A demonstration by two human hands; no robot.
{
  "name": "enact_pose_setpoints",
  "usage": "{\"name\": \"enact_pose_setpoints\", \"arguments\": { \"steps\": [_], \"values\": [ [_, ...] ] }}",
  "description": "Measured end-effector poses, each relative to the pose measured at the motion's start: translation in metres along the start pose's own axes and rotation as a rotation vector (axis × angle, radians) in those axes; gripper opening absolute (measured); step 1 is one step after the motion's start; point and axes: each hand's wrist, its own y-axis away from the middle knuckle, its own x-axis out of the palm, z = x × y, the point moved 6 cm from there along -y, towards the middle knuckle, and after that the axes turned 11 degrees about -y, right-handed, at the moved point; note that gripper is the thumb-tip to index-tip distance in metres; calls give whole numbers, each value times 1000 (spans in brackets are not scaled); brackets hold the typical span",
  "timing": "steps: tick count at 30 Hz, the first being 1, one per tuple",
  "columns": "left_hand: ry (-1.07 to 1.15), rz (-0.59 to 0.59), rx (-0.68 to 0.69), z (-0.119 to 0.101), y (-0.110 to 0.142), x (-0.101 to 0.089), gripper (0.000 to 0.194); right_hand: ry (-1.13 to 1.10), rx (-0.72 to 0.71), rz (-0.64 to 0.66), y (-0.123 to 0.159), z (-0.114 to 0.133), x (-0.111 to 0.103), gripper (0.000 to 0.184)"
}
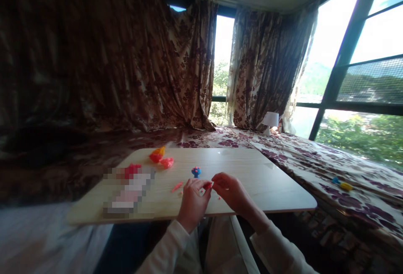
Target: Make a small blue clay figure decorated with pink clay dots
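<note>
Now, small red clay-like piece (208, 186) is pinched between fingertips of left hand (192, 200); right hand (232, 192) is held close, fingers curled inward, whether anything is gripped cannot be told. Piece is apparently being shaped or parted above pale wood-grain desk (277, 190). Blue stemmed figure with pink dots (196, 172) is stood just beyond; long pink strip (177, 186) is laid near left hand. Light, even fingertip pressure seems called for.

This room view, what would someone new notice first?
Probably the small blue figure with pink dots, standing upright on the pale table just beyond both hands. Next, the bright red and orange lumps near its far left edge, then the flowered curtains behind.
</note>
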Motion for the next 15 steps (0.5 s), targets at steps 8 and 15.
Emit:
{"name": "enact_pose_setpoints", "arguments": {
  "steps": [8, 15],
  "values": [
    [174, 72, -95, 3, -2, -1, 20, 270, -229, 68, 11, 43, 5, 22],
    [564, 314, -324, 12, -2, 12, 36, 385, -386, 71, 16, 46, 6, 17]
  ]
}}
